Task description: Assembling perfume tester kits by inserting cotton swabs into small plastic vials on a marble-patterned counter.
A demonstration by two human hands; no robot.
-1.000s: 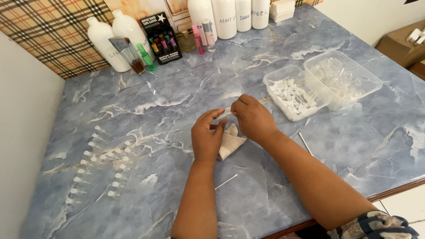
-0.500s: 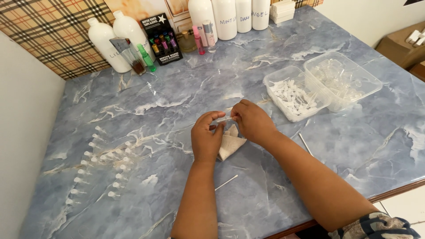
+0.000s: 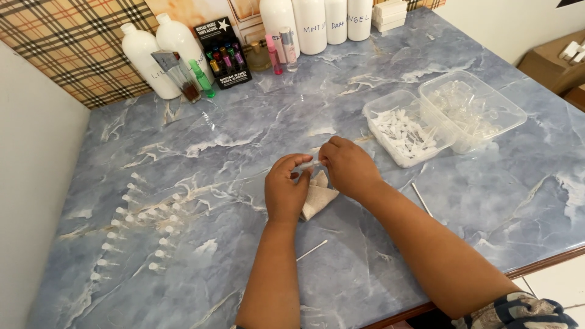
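Barely anything has shifted since the earlier frame: I see both hands remain together above the folded beige cloth (image 3: 317, 198) on the blue marbled worktop (image 3: 244, 140). Left hand (image 3: 287, 194) and right hand (image 3: 347, 167) each pinch an end of a small clear vial (image 3: 309, 166) between fingertips. Two clear plastic tubs (image 3: 454, 119) sit off right; capped vials (image 3: 137, 222) line the left.
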